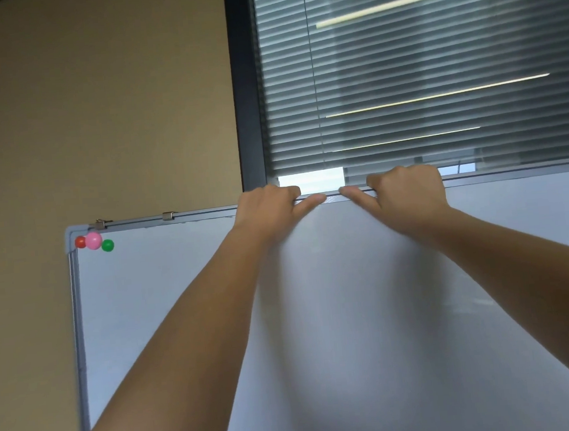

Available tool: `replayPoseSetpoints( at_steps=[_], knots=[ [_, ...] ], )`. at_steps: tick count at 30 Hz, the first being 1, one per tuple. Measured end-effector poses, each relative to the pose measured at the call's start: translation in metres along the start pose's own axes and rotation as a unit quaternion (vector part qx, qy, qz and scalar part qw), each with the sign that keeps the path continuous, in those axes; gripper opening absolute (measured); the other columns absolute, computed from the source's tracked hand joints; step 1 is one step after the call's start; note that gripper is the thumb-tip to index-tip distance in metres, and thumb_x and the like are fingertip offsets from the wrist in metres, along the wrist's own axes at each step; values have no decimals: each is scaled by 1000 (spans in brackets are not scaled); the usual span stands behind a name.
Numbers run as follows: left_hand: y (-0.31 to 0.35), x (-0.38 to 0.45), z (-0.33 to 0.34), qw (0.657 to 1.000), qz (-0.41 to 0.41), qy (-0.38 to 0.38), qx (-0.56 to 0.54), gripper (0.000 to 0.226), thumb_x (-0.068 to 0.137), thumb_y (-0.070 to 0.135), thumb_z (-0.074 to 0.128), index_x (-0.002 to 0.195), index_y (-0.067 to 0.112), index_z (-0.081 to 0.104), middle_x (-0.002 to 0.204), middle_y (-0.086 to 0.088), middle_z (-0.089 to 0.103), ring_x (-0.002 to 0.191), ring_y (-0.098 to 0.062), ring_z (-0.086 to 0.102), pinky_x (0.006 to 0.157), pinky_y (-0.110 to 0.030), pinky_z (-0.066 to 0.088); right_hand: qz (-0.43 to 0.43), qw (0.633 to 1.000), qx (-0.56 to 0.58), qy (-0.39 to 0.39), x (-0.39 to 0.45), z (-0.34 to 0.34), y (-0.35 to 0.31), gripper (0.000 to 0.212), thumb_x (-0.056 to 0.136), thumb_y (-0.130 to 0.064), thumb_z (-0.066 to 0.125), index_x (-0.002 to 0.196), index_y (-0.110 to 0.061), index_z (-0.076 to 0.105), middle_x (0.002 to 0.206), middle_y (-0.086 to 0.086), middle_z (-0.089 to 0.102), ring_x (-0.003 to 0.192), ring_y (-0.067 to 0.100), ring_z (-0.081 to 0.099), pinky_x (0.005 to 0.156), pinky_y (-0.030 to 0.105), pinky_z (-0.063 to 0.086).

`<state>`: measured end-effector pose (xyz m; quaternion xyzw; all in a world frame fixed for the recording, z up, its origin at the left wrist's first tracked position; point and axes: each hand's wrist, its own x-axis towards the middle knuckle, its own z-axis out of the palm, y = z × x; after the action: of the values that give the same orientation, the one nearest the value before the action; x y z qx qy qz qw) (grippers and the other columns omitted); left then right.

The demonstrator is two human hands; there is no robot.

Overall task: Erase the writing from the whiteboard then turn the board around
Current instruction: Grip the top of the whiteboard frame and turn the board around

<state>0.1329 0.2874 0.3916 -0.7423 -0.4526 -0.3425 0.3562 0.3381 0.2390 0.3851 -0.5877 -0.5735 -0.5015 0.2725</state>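
A large whiteboard (167,311) with a grey metal frame fills the lower part of the head view; its visible surface carries no writing. My left hand (268,206) and my right hand (408,194) both grip the top edge of the board near its middle, fingers hooked over the back of the frame and thumbs pressed along the front, thumb tips almost meeting. Both arms reach up from the bottom of the view. The board's right side and bottom run out of view.
Red, pink and green round magnets (93,241) sit in the board's top left corner. Two metal clips (168,216) sit on the top frame. Behind the board are a tan wall (95,111) and a dark-framed window with shut blinds (418,66).
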Motion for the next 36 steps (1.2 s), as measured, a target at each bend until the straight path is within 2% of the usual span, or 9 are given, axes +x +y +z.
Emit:
replayPoseSetpoints(
  at_steps=[2, 5, 9, 14, 18, 24, 33, 36],
  knots=[
    [-15, -6, -3, 1000, -12, -9, -3, 57, 95, 70, 27, 81, 19, 49, 72, 0, 47, 76, -25, 47, 66, -32, 33, -2, 1000, 4, -7, 2, -5, -15, 70, 90, -71, 18, 91, -18, 63, 56, -2, 33, 64, 23, 45, 53, 27, 23],
    [-47, -18, -8, 999, -32, -19, -15, 57, 94, 70, 29, 84, 19, 53, 78, -3, 52, 78, -26, 47, 69, -32, 35, -13, 1000, 19, -10, 9, -13, -48, 70, 92, -71, 20, 97, -18, 65, 56, -3, 31, 65, 21, 44, 57, 28, 28],
    [-85, -34, -17, 998, -46, -28, -16, 53, 94, 68, 31, 78, 20, 47, 78, -4, 52, 77, -28, 46, 68, -33, 34, -17, 999, 28, -6, 18, -20, -86, 69, 93, -70, 20, 94, -17, 65, 56, -3, 31, 64, 21, 42, 51, 26, 19],
    [-120, -50, -30, 997, -70, -42, -9, 50, 96, 67, 31, 72, 23, 41, 79, -5, 54, 79, -28, 47, 67, -33, 33, -21, 999, 37, -3, 26, -27, -126, 70, 92, -71, 20, 92, -18, 65, 56, -1, 33, 61, 23, 42, 54, 27, 24],
    [-140, -60, -36, 996, -78, -47, -8, 51, 96, 66, 32, 80, 20, 48, 81, -5, 55, 82, -29, 49, 68, -33, 33, -22, 999, 46, 3, 30, -31, -148, 70, 91, -72, 20, 89, -17, 64, 57, -1, 33, 62, 24, 43, 57, 28, 25],
    [-162, -74, -47, 995, -89, -43, -20, 53, 96, 65, 35, 63, 23, 33, 68, -2, 47, 77, -29, 46, 66, -33, 30, -18, 998, 56, 17, 33, -39, -175, 71, 91, -71, 21, 88, -16, 65, 56, 0, 33, 60, 24, 42, 53, 26, 20],
    [-207, -96, -62, 994, -96, -43, -19, 53, 96, 65, 35, 63, 23, 32, 65, 0, 43, 77, -29, 46, 66, -33, 31, -19, 995, 86, 38, 40, -52, -225, 68, 91, -71, 24, 86, -15, 62, 54, 0, 33, 61, 24, 43, 54, 26, 20],
    [-225, -105, -68, 994, -96, -39, -21, 54, 96, 65, 36, 63, 23, 33, 65, -1, 44, 77, -30, 46, 64, -33, 30, -26, 993, 99, 55, 42, -56, -242, 63, 92, -70, 26, 81, -15, 56, 54, 0, 29, 60, 24, 41, 51, 25, 14]
  ],
)
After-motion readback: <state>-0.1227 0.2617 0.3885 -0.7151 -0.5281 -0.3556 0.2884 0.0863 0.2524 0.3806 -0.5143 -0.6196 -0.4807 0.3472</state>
